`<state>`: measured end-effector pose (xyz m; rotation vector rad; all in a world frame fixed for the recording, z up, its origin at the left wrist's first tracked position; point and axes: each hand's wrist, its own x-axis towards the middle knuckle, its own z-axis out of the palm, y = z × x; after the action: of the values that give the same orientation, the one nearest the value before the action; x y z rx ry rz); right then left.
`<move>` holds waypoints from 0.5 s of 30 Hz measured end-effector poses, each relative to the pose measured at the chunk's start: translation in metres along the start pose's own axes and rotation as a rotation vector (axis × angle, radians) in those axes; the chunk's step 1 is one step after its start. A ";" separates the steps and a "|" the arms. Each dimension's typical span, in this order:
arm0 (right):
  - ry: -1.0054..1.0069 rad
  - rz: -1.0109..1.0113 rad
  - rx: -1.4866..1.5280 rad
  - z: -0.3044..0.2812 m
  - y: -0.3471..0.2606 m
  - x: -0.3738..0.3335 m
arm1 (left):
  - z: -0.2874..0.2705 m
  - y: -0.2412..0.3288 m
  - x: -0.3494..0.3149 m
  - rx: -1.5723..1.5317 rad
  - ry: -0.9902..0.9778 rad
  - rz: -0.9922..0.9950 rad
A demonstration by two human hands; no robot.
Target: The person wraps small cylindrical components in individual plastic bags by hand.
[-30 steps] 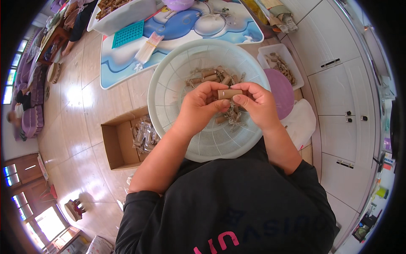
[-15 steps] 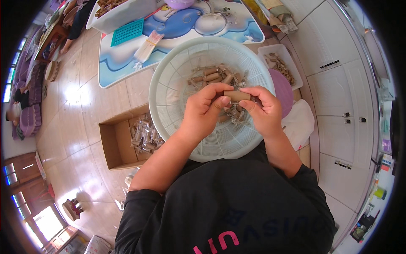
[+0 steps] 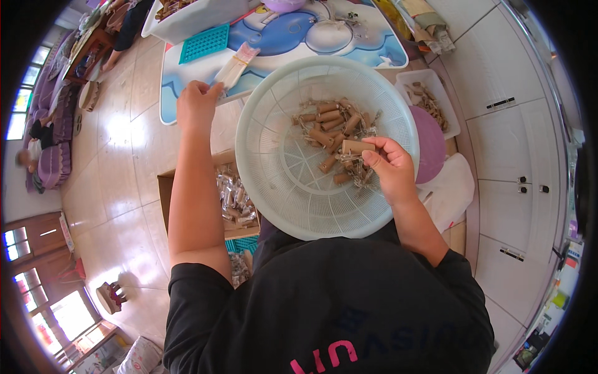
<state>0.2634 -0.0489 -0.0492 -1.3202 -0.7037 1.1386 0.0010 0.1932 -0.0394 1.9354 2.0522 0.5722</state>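
Observation:
My right hand [image 3: 395, 168] pinches a brown cylinder [image 3: 357, 147] by its right end, above a pale green mesh basket [image 3: 268, 181]. Inside the basket lie several similar brown cylinders [image 3: 328, 116] with thin silvery pieces tangled among them. My left hand [image 3: 199, 107] is stretched out to the table's near edge, its fingers closed at the near end of a stack of clear plastic bags [image 3: 235, 70]. Those fingertips are partly hidden, so whether a single bag is between them is unclear.
A cardboard box [image 3: 167, 196] of wrapped cylinders stands left of the basket, partly behind my left forearm. On the patterned table [image 3: 268, 37] lies a teal grid tray [image 3: 204, 43]. A white bin [image 3: 453, 121] of brown pieces and a purple round lid [image 3: 430, 143] are at the right.
My left hand has let go of the cylinder and moved left and away to the plastic bags. My right hand keeps the cylinder over the basket. The view has shifted slightly.

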 end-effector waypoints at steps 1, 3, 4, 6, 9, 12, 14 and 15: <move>-0.006 -0.010 0.003 0.001 -0.002 0.000 | 0.000 0.000 0.001 0.000 -0.007 0.005; -0.009 -0.017 0.005 0.001 -0.001 0.001 | -0.004 -0.005 -0.002 0.005 -0.008 0.018; -0.014 -0.030 -0.009 0.000 -0.001 0.001 | -0.006 -0.011 -0.004 0.005 -0.012 0.020; -0.020 -0.039 -0.024 0.000 -0.001 0.002 | -0.011 -0.022 -0.009 -0.092 0.058 0.086; -0.030 -0.046 -0.040 0.004 -0.005 0.004 | -0.020 -0.032 -0.023 -0.225 0.011 0.048; -0.016 -0.105 -0.043 0.005 -0.008 0.005 | -0.044 -0.016 -0.046 -0.694 -0.048 -0.036; 0.019 -0.192 -0.039 0.006 -0.019 0.005 | -0.058 0.017 -0.080 -0.872 -0.134 -0.069; 0.017 -0.190 -0.038 0.006 -0.025 0.005 | -0.060 0.029 -0.098 -0.911 -0.219 -0.055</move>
<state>0.2658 -0.0390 -0.0254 -1.2645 -0.8237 0.9639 0.0077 0.0906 0.0194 1.3092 1.3314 1.0018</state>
